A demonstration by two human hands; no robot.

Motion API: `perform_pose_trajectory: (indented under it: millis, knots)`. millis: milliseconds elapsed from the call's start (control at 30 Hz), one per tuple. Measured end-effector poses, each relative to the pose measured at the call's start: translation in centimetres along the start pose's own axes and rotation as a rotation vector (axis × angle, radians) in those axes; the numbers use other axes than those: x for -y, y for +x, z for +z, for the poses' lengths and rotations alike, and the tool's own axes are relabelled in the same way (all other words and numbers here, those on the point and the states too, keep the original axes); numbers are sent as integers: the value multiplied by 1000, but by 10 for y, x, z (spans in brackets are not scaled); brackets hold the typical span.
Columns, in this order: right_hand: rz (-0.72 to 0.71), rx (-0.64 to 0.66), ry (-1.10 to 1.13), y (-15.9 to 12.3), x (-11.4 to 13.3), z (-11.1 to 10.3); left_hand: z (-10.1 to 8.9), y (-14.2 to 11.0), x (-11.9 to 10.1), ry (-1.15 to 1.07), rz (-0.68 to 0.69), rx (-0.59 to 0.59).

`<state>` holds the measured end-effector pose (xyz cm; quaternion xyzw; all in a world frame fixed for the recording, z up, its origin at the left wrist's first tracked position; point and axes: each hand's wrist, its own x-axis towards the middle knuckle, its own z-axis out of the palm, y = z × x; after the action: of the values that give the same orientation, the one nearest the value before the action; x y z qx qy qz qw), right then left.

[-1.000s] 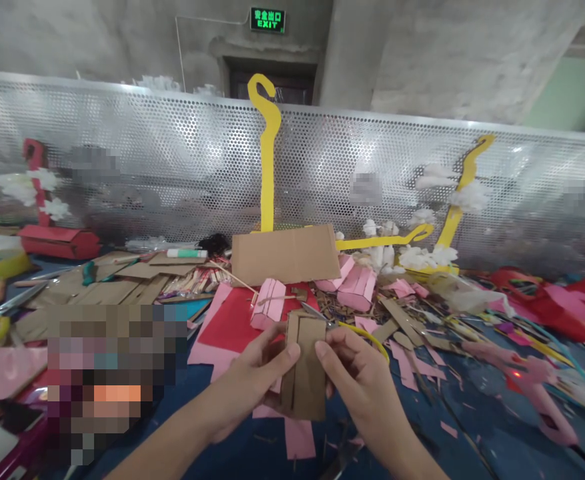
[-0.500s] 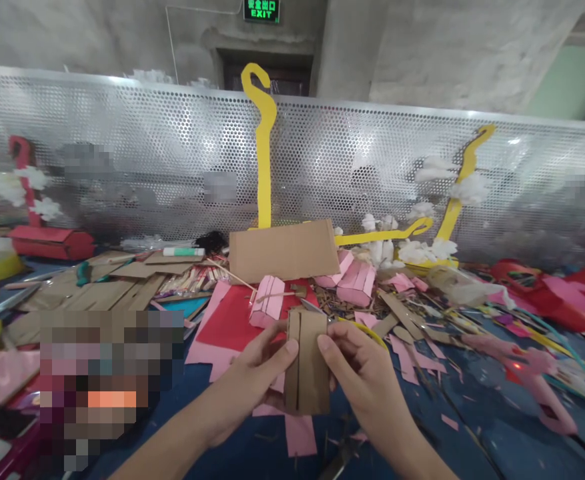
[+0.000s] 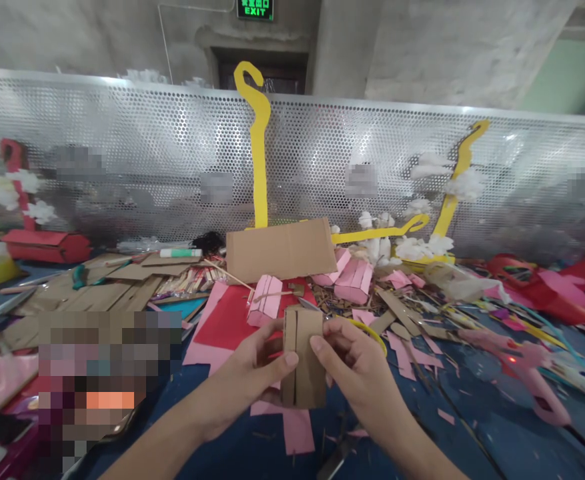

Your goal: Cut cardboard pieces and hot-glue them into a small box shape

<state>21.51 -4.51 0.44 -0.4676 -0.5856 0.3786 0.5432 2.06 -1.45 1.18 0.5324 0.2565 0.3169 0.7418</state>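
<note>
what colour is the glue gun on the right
The glue gun is pink, seen best in the head view.

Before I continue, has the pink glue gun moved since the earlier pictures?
No. Against the small pink scrap on the blue tabletop, the pink glue gun keeps its place; only the view shifted.

Bare left hand and bare right hand, both slim-fingered
At lower centre of the frame, each meets a narrow wrist; the left forearm and right forearm are slender, uncovered and smooth in outline, widening toward the bottom edge.
</note>
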Motion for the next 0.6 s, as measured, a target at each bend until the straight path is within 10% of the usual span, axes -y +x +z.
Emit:
perform_pose_trajectory:
  millis: [233, 600]
  knots:
    - [25, 141, 171, 1, 5, 0, -3, 1, 5, -11, 3, -64]
    - [144, -136, 563, 0, 8, 3, -1, 6, 4, -91, -6, -152]
